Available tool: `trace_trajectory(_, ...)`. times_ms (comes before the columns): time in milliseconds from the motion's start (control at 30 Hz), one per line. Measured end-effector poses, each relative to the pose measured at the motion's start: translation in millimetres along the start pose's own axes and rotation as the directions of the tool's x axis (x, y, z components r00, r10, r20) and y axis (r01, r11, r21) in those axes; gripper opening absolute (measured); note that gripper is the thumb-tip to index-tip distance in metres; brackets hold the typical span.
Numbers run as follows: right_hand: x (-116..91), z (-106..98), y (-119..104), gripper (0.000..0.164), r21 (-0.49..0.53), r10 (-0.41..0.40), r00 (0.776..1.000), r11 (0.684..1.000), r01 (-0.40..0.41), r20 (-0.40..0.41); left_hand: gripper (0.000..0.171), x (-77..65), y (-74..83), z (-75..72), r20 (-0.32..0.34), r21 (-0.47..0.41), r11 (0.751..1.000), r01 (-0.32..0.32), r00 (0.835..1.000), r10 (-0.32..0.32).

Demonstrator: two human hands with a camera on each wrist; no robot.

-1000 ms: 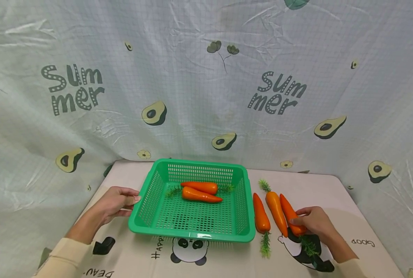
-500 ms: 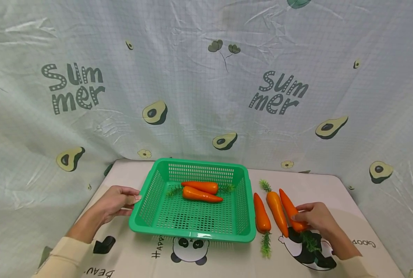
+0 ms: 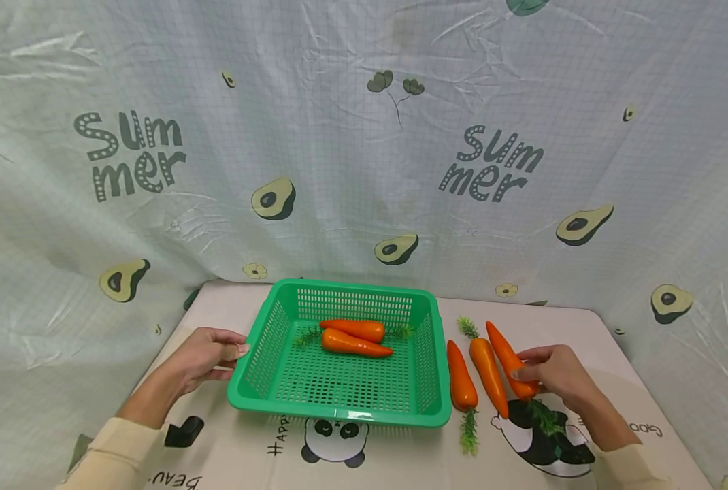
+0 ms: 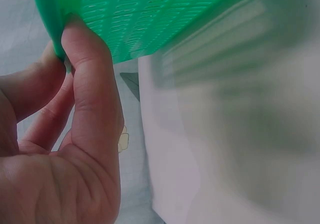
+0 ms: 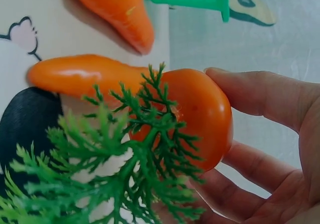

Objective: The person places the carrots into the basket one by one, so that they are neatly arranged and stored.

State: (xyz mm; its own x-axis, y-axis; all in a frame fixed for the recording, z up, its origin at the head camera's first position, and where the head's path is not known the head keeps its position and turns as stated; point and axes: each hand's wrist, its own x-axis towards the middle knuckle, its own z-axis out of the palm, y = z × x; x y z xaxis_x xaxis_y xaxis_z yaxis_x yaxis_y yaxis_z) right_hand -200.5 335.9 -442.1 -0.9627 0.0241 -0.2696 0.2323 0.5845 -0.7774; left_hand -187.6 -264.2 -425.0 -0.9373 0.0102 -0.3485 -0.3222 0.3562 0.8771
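Note:
My left hand (image 3: 207,361) pinches the left rim of a green plastic basket (image 3: 339,413); in the left wrist view, thumb and fingers clasp that rim (image 4: 47,14). Two carrots lie inside it, an upper carrot (image 3: 354,330) and a lower carrot (image 3: 354,343). On the right, my right hand (image 3: 556,374) holds a carrot (image 3: 511,361) by its thick end, tip pointing away. The right wrist view shows this carrot's rounded end (image 5: 205,119) between thumb and fingers, its green leaves (image 5: 135,169) hanging in front. Left of it lie a middle carrot (image 3: 488,376) and another carrot (image 3: 460,376) beside the basket.
A pale table (image 3: 229,456) with panda prints and lettering bears everything. Behind it and at both sides hangs a light curtain (image 3: 333,170) printed with avocados and "summer". The basket's right wall stands close to the nearest loose carrot.
My right hand has shifted the held carrot away from me and slightly left, off the printed dark figure. My left hand and the basket have stayed where they were.

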Motion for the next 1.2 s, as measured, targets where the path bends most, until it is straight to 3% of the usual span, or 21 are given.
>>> trace_trajectory(1200, -0.6, 18.4, -53.6, 0.051, 0.004, -0.116, 0.99, 0.993, 0.116, 0.078, 0.039, -0.7, 1.4, 1.8, -0.007, -0.013, 1.0, 0.016, 1.0, -0.016)
